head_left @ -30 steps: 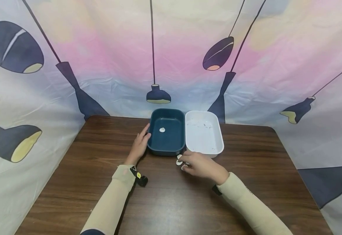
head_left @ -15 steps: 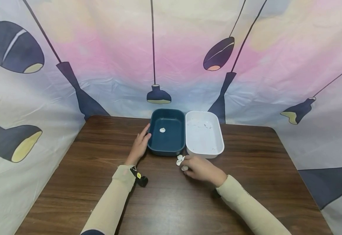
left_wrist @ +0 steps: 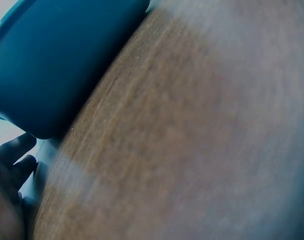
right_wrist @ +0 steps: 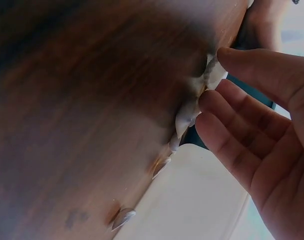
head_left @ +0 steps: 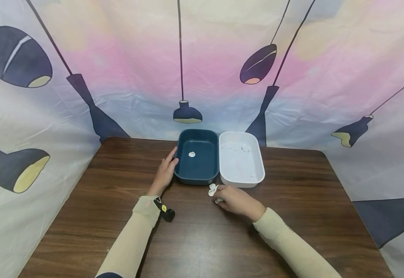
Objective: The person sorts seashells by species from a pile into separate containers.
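My left hand (head_left: 163, 173) rests its straight fingers along the left side of a dark teal tray (head_left: 196, 180). In the left wrist view, its fingers are near the lower corner of that tray (left_wrist: 57, 65). One white seashell (head_left: 191, 154) lies inside. My right hand (head_left: 238, 200) is low over the table in front of the trays, thumb and fingertips closing on a small ridged seashell (right_wrist: 211, 71). Just left of its fingertips lie a few white seashells (head_left: 212, 190). More seashells (right_wrist: 124, 218) lie on the wood in the right wrist view.
A white tray (head_left: 241, 162) with small dark marks on its floor stands right beside the teal one. Both are at the back of the brown wooden table (head_left: 188, 247). A printed cloth (head_left: 146, 69) with lamp designs hangs behind.
My right hand has shifted slightly down and left, and its fingertips have drawn in around the shell, which now looks tilted. The left hand and both trays have kept their places.
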A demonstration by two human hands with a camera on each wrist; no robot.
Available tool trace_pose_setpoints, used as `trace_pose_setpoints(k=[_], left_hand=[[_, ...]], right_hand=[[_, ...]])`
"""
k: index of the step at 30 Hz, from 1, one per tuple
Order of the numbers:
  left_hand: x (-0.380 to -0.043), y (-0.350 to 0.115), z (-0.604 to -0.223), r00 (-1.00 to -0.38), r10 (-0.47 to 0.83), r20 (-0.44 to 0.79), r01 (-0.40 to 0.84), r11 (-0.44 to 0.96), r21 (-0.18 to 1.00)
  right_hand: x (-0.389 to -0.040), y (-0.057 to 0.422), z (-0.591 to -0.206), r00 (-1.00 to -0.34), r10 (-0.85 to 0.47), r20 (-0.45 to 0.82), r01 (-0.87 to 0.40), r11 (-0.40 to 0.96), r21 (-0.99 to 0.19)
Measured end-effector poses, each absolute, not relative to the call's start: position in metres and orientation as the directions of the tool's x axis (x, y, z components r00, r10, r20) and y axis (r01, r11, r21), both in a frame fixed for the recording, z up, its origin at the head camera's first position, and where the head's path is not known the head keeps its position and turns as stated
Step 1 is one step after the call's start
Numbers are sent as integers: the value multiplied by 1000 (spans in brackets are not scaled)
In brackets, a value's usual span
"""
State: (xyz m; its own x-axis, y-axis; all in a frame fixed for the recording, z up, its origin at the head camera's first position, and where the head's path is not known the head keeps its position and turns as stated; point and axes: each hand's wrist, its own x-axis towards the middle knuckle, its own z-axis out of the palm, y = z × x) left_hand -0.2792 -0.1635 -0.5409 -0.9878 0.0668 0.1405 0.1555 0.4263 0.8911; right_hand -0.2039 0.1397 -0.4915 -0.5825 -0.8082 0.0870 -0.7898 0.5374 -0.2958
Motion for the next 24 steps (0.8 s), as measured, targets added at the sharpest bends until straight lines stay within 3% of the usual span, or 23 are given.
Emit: trace_pose_setpoints(k=[12,24], left_hand=[[-279,-164,-542,-984,75,160,176,415,893],[-278,-164,-541,-986,67,150,164,425,890]], right_hand=[[-202,138,-489,-577,-815,61,-793,540,-282],[-203,131,-485,-606,-793,-64,-745,594,-303]])
